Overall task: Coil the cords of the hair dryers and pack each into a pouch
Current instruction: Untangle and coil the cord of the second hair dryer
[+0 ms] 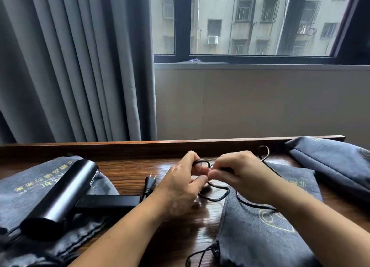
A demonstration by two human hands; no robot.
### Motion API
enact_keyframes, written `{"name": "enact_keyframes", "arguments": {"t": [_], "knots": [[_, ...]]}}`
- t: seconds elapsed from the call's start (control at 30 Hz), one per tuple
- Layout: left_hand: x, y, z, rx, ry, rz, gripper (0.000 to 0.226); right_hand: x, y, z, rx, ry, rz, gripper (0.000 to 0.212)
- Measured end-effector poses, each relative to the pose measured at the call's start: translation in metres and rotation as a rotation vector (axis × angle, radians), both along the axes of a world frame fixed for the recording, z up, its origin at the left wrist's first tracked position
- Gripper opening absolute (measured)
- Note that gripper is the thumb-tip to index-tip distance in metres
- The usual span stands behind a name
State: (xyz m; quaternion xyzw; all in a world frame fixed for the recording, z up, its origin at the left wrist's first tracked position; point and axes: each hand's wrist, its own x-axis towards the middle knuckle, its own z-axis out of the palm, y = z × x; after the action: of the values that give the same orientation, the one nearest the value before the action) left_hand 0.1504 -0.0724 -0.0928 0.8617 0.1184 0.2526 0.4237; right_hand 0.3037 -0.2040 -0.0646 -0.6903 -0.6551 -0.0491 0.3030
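A black hair dryer (60, 194) lies on a dark blue pouch (26, 188) at the left, its handle pointing right. Its black cord (217, 194) runs over the wooden table (128, 172) in loose loops, with the two-pin plug (150, 183) lying beside my left wrist. My left hand (180, 184) has a loop of cord around its fingers. My right hand (238, 174) pinches the cord just to the right, fingertips touching those of the left. A second blue pouch (260, 226) lies flat under my right forearm.
A third, filled blue pouch (336, 166) sits at the far right against the table's raised back edge (160, 144). A drawstring (200, 254) trails from the middle pouch near the front. Grey curtains (70, 66) and a window are behind the table.
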Motion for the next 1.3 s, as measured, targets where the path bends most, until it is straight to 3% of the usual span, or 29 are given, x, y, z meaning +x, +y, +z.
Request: {"name": "enact_keyframes", "arguments": {"t": [0.13,0.2,0.27,0.33,0.43,0.67,0.9,1.07,1.13,1.3], "knots": [[0.004,-0.009,0.002,-0.035,-0.089,0.045,0.026,0.007,-0.004,-0.001,0.042,0.294,0.013,0.021],[0.007,-0.012,0.001,-0.069,-0.153,0.123,0.027,0.008,-0.003,0.001,0.072,0.326,0.003,0.019],[0.009,-0.011,-0.003,0.039,-0.153,0.198,0.029,0.01,-0.003,0.0,0.077,0.316,-0.013,0.019],[0.009,-0.005,-0.007,0.161,-0.126,0.251,0.034,0.011,-0.004,0.0,0.058,0.306,-0.005,0.018],[0.008,0.003,-0.009,0.161,-0.037,0.284,0.034,0.009,-0.007,-0.001,0.028,0.381,0.097,0.016],[0.008,-0.001,-0.005,-0.02,0.039,0.019,0.03,0.017,-0.007,-0.005,0.123,0.492,0.133,0.02],[0.006,-0.004,-0.006,-0.025,-0.046,0.052,0.03,0.004,-0.006,0.001,-0.018,0.428,0.136,0.012],[0.008,-0.002,-0.01,-0.04,-0.063,0.034,0.032,-0.012,0.003,-0.005,-0.066,0.083,-0.001,0.017],[0.008,-0.001,-0.011,-0.011,-0.06,0.016,0.028,-0.013,0.003,-0.006,-0.072,0.057,0.04,0.018],[0.009,0.002,-0.011,0.017,-0.028,0.032,0.026,-0.001,-0.01,0.004,0.055,0.41,0.189,0.016]]}}
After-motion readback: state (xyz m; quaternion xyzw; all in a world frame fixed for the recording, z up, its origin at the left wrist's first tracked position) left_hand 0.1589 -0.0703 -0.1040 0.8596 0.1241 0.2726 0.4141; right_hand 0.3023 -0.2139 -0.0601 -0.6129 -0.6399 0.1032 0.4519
